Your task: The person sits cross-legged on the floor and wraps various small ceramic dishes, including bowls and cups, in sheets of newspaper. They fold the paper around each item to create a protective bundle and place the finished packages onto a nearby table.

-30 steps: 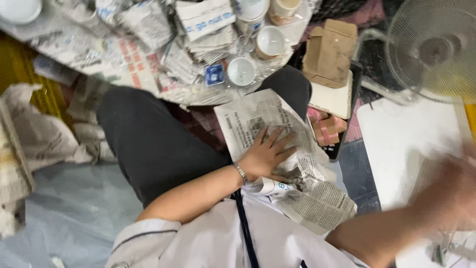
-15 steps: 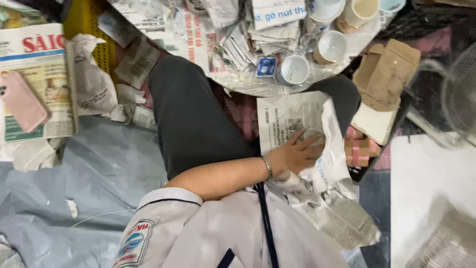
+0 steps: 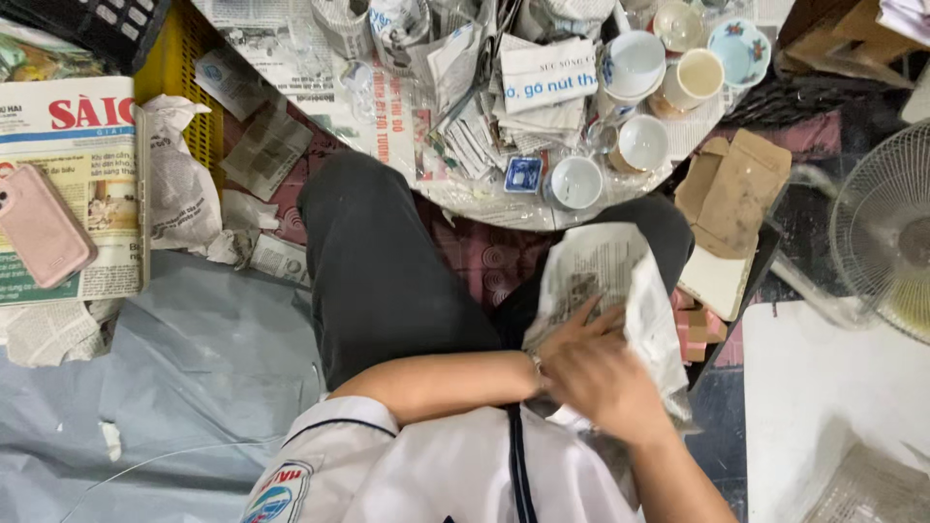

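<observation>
Hands meet on the crumpled newspaper sheet [image 3: 620,281]: left hand [image 3: 572,334] spread flat, right hand [image 3: 605,383] covering it, grip unclear; small blue square box [image 3: 523,174] lies beyond.

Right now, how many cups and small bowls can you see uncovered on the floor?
6: cup, cup, white bowl, tan mug, blue patterned bowl, and cup at the top edge. More may be hidden in the newspaper.

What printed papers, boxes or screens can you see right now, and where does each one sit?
Folded newspaper: far left, red masthead, grey columns.
Pink phone: lying on that newspaper, back up, no screen showing.
Newspaper sheet: on the lap, grey print, both hands on it.
Flattened cardboard box: right of the knee, brown.
</observation>
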